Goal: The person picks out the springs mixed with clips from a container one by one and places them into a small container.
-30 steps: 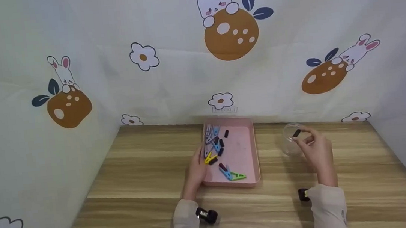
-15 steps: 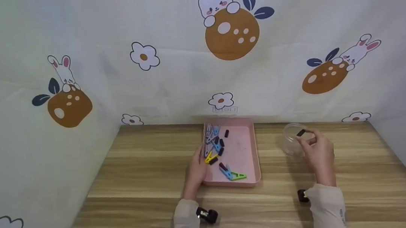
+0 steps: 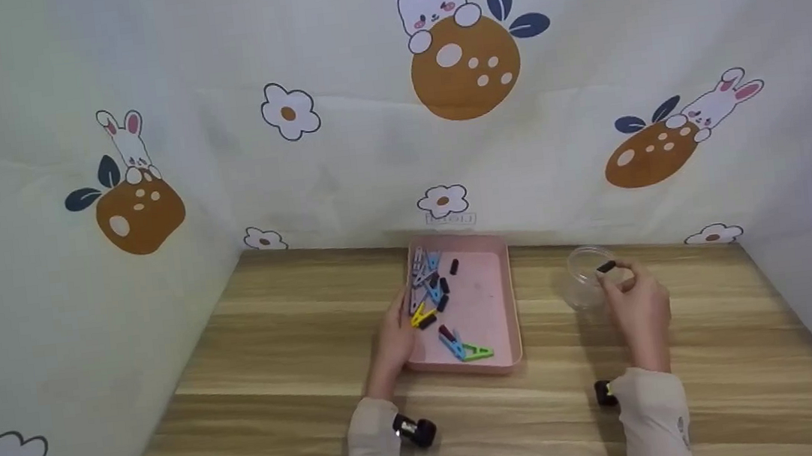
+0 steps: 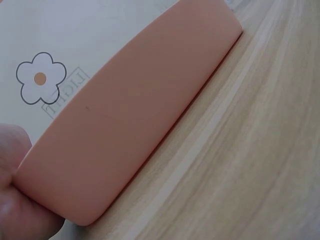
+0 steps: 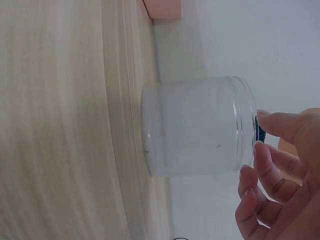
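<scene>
My left hand (image 3: 393, 339) grips the left wall of a pink tray (image 3: 497, 339); in the left wrist view, fingers (image 4: 30, 215) meet the tray's corner (image 4: 65, 195). Inside the tray lie several plastic clothespins, among them a yellow clothespin (image 3: 421, 315), a blue one (image 3: 452, 344) and a green one (image 3: 477, 352). Between thumb and fingertips, my right hand (image 3: 639, 309) pinches a small black block (image 3: 607, 266) at the mouth of a clear jar (image 3: 585, 292). The right wrist view has the block (image 5: 260, 131) just by the rim of the upright jar (image 5: 195, 127), whose inside looks bare.
Several small black blocks, such as one block (image 3: 454, 267), lie in the tray among the clothespins. Everything stands on a wood-grain table (image 3: 275, 347). A printed cloth wall (image 3: 354, 165) closes off the back and sides.
My right hand has shifted slightly right with the black block, which has tilted flatter above the jar's rim. The left hand and tray have stayed in place.
</scene>
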`<state>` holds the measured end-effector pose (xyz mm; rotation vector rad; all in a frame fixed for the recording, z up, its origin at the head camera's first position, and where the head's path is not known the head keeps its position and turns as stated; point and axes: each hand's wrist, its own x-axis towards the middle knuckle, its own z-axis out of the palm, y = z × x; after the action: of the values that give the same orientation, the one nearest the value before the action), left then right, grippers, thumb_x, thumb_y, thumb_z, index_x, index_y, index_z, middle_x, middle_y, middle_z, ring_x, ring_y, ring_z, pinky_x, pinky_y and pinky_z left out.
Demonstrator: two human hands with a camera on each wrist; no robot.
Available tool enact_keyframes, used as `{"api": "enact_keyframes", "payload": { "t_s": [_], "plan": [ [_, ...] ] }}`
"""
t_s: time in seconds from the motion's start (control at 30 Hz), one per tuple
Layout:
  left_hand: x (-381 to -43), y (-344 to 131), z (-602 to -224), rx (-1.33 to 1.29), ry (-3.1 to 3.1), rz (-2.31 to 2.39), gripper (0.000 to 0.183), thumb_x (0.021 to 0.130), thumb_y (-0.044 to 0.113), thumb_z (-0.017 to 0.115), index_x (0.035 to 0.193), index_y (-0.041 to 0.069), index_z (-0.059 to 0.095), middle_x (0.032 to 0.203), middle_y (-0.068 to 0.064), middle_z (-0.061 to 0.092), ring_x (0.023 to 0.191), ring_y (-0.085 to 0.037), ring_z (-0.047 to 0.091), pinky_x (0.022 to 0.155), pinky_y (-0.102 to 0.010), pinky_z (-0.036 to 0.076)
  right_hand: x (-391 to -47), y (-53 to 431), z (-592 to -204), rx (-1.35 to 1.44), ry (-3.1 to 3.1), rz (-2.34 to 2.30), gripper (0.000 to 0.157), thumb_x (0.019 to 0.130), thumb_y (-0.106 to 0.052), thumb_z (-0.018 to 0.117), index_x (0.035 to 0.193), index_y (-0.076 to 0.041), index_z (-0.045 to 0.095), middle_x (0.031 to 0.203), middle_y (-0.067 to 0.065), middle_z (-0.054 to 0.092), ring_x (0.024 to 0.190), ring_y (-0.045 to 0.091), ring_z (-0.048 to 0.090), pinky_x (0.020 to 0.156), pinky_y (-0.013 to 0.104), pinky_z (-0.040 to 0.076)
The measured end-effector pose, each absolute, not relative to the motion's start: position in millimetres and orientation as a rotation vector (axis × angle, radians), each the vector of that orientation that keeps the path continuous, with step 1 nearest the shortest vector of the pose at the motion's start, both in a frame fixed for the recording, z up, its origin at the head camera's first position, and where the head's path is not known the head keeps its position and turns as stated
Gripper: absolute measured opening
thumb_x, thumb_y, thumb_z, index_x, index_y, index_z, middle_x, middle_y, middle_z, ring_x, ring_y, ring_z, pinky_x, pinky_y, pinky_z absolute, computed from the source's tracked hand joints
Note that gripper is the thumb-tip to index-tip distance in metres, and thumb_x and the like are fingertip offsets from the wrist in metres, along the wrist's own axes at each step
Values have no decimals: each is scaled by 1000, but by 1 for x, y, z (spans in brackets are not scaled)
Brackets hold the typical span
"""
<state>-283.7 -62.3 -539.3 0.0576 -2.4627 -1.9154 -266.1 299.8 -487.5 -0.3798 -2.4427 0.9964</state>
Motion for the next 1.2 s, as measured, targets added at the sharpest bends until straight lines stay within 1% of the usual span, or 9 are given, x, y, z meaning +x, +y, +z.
{"api": "enact_keyframes", "payload": {
  "t_s": [0.07,0.23,0.3,0.6,0.77,1.0,1.2],
  "plan": [
    [-284,-62,-539,66,-2464,-1920,51,112,8,37,164,8,37,168,-20,36,156,-40,32,129,-54,25,-266,300,-487,-400,-2441,1011,45,101,-32,71,133,-1,68,88,19,74,68,23,64,58,31,45],
    [-284,-61,-539,89,-2479,-1916,51,113,11,37,164,10,36,168,-17,37,156,-38,33,128,-53,26,-266,300,-486,-448,-2429,1072,47,100,-33,72,133,0,68,91,21,75,62,13,59,56,29,45],
    [-284,-61,-538,96,-2486,-1909,51,114,12,37,164,11,37,168,-16,38,156,-38,34,128,-53,27,-266,300,-486,-459,-2424,1085,46,100,-33,72,132,1,68,93,22,75,62,10,58,57,28,45],
    [-282,-60,-538,146,-2498,-1909,50,115,16,38,165,15,37,168,-14,39,156,-37,35,128,-54,28,-267,300,-488,-491,-2428,1123,49,100,-35,70,134,0,67,94,20,76,64,12,59,56,27,45],
    [-282,-61,-538,137,-2502,-1905,50,114,16,39,165,15,37,168,-14,39,156,-37,34,128,-54,27,-267,301,-487,-481,-2437,1138,49,100,-32,70,136,1,66,96,21,76,62,8,58,55,25,45],
    [-284,-62,-540,44,-2469,-1881,51,113,7,38,163,6,38,167,-22,38,155,-42,33,128,-56,26,-266,301,-484,-433,-2430,1131,48,100,-30,71,134,3,66,85,16,72,60,9,55,52,25,44],
    [-284,-61,-538,97,-2503,-1885,51,114,11,37,165,11,36,169,-18,36,157,-39,31,128,-55,25,-266,301,-481,-418,-2436,1134,46,100,-27,71,135,2,66,89,17,72,62,10,56,54,24,45]
  ]
}}
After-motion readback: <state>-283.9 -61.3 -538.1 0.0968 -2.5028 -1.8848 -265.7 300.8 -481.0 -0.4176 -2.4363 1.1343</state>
